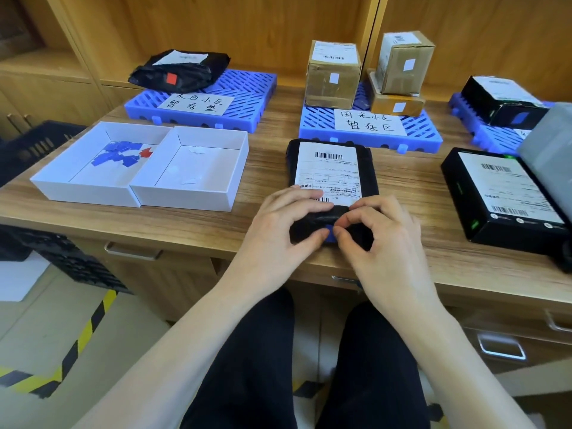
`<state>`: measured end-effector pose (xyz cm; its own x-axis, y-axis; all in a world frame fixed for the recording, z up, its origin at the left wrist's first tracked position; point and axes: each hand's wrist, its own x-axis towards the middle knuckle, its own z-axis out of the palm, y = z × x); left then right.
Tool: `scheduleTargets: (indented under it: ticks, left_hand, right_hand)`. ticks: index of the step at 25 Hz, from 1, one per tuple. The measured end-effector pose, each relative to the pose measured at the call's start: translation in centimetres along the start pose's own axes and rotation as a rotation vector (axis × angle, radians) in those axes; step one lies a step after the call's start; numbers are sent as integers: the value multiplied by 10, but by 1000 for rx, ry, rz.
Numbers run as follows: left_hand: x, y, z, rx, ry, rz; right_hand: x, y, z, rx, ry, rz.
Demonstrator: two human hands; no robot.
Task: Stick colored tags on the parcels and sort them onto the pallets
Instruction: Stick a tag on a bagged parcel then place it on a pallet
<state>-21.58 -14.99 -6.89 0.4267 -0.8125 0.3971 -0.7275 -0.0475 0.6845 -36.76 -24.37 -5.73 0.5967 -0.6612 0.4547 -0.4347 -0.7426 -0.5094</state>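
A black parcel (332, 168) with a white shipping label lies flat at the desk's front edge. My left hand (284, 224) grips its near end, fingers on top and thumb on the front face. My right hand (380, 230) pinches a blue tag (330, 232) against that front face with thumb and forefinger. Behind stand three blue pallets: the left pallet (241, 97) bears a black bag parcel (179, 69) with a red tag, the middle pallet (418, 131) three cardboard boxes (332, 75) with white tags, the right pallet (476, 125) a black box (501, 100).
Two white trays sit at the left: one (62, 178) holds blue tags and a red one, the other (185, 196) white tags. Another black parcel (501, 196) lies at the right, with a grey object (548, 147) beside it. A black crate (40, 144) stands left of the desk.
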Motion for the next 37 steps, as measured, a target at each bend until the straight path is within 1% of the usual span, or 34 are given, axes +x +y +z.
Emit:
scheduleTargets:
  ticks: [3, 6, 12, 17, 23, 24, 26, 28, 29, 30, 31, 33, 35, 37]
  left_hand:
    - [2, 0, 6, -21, 71, -14]
    - [3, 2, 9, -30, 108, -8]
    - [3, 2, 9, -52, 100, -13]
    - [5, 1, 8, -56, 109, -6]
    - [4, 4, 6, -49, 98, -17]
    - [4, 4, 5, -39, 92, -19]
    - [4, 5, 3, -45, 72, -40]
    - [6, 4, -1, -147, 80, -88]
    - [8, 5, -3, -217, 117, -133]
    - [13, 6, -4, -277, 162, -207]
    - [18, 7, -5, -337, 193, -316]
    - [28, 9, -4, -472, 182, -532]
    - [31, 2, -2, -588, 123, -592]
    - [36, 4, 0, -629, 61, -584]
  right_hand:
    - [-2, 0, 4, -16, 48, -9]
    - [-5, -2, 7, -30, 85, -17]
    - [-9, 0, 6, 33, 87, 12]
    - [-7, 1, 11, -28, 72, -14]
    - [-7, -3, 10, -64, 46, -1]
    - [-8, -2, 9, -49, 33, 1]
    - [-9, -3, 3, 93, 18, 75]
    - [-5, 0, -5, 226, 50, 171]
    - [-2, 4, -9, 253, 76, 221]
    - [3, 7, -13, 280, 93, 276]
    - [8, 10, -16, 320, 87, 336]
    - [20, 13, -20, 445, 2, 467]
    - [29, 12, -20, 551, -92, 530]
    - [32, 12, -19, 560, -121, 529]
